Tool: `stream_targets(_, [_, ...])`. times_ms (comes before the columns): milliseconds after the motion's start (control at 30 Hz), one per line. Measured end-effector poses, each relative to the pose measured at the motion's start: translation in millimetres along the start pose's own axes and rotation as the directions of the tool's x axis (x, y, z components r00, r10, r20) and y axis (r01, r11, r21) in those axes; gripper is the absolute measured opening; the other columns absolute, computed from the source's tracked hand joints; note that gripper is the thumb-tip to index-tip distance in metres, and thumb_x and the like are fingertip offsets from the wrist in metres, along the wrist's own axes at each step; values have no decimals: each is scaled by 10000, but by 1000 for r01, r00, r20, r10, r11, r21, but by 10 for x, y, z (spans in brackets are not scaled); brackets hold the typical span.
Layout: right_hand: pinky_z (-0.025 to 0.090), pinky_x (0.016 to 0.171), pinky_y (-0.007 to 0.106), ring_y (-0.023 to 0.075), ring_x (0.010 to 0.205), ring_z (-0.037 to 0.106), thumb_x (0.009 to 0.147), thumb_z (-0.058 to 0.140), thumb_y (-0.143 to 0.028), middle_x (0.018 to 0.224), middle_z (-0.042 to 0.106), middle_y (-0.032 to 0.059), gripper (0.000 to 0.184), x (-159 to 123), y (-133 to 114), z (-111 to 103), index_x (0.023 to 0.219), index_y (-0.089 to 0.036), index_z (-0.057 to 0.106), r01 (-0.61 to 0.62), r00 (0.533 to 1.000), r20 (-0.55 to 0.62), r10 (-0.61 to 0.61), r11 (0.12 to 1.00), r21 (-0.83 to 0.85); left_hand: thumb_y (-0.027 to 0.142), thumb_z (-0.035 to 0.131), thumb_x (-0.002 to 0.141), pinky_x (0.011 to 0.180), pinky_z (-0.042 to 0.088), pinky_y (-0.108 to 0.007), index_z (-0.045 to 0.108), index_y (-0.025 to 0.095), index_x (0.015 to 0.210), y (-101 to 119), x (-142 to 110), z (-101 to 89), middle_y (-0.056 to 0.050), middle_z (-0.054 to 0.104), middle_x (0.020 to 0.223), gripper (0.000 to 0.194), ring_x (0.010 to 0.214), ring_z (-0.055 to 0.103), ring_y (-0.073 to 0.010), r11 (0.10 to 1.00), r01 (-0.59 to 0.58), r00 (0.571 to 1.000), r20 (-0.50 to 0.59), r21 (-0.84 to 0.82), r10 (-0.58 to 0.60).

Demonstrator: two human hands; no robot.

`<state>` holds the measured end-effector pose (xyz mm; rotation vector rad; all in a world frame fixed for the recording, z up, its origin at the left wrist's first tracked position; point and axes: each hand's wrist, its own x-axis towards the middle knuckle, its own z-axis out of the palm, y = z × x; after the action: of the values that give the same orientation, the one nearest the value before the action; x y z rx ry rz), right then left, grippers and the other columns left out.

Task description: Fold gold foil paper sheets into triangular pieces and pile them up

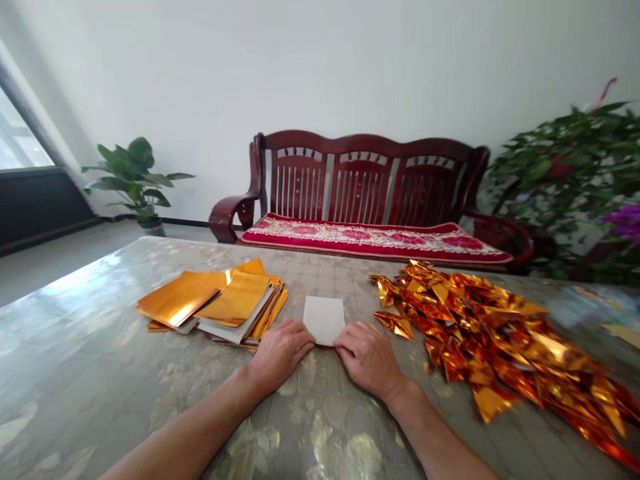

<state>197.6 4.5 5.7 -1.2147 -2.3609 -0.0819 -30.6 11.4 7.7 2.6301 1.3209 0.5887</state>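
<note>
While the left hand point(283, 353) and right hand point(369, 357) pinch its near corners, a matte white square sheet of paper point(324, 320) with a tiny central dot lies flat on the glossy grey floral-patterned bench point(100, 360). Orange-gold foil sheets point(235, 297) are piled left, folded orange foil shapes point(460, 313) right; beyond stands a dark-red wooden settee point(363, 145).

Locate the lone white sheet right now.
In the head view, the white sheet lies centrally on the table, near corners at left hand and right hand.
</note>
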Motion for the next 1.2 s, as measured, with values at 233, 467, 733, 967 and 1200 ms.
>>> stream_targets(233, [399, 781, 294, 184, 868, 536, 753, 524, -23, 862, 647, 30, 299, 3, 48, 12, 878, -222, 708, -4, 1000, 8, 4, 997, 79, 292, 458, 992, 781, 416, -257, 697, 246, 906, -15, 13, 45, -24, 648, 895, 258, 898, 592, -171, 999, 36, 999, -24, -2, -36])
stream_targets(467, [417, 782, 308, 199, 868, 549, 752, 514, -31, 873, 651, 44, 309, 0, 48, 43, 905, -215, 710, -10, 1000, -6, 11, 995, 99, 259, 488, 979, 769, 413, -252, 701, 238, 878, -2, 17, 52, -15, 640, 868, 237, 889, 595, -161, 997, 71, 996, -46, -9, -72])
stream_targets(733, [432, 857, 301, 203, 967, 602, 769, 592, -100, 1003, 696, 26, 329, 29, 63, -112, 1057, -231, 681, -106, 984, 158, 87, 988, 114, 280, 502, 977, 779, 412, -242, 712, 242, 907, -6, -12, 33, -11, 646, 889, 225, 891, 599, -151, 998, 58, 998, -20, -18, -58])
stream_targets(967, [406, 768, 263, 165, 882, 603, 955, 535, -289, 874, 676, 3, 205, 35, 56, -112, 808, -233, 667, -165, 974, 168, 149, 982, 86, 348, 462, 996, 772, 397, -238, 719, 235, 847, 9, -11, -4, -12, 649, 859, 318, 874, 601, -147, 995, 82, 996, -27, -64, -84])
stream_targets(1200, [392, 753, 259, 172, 882, 573, 930, 561, -295, 828, 637, 10, 239, 22, 27, 32, 722, -226, 656, -288, 957, 68, 282, 954, 88, 334, 578, 923, 709, 394, -227, 683, 201, 738, -5, 23, 7, 2, 656, 792, 251, 798, 608, -137, 942, 252, 966, -10, -220, -260])
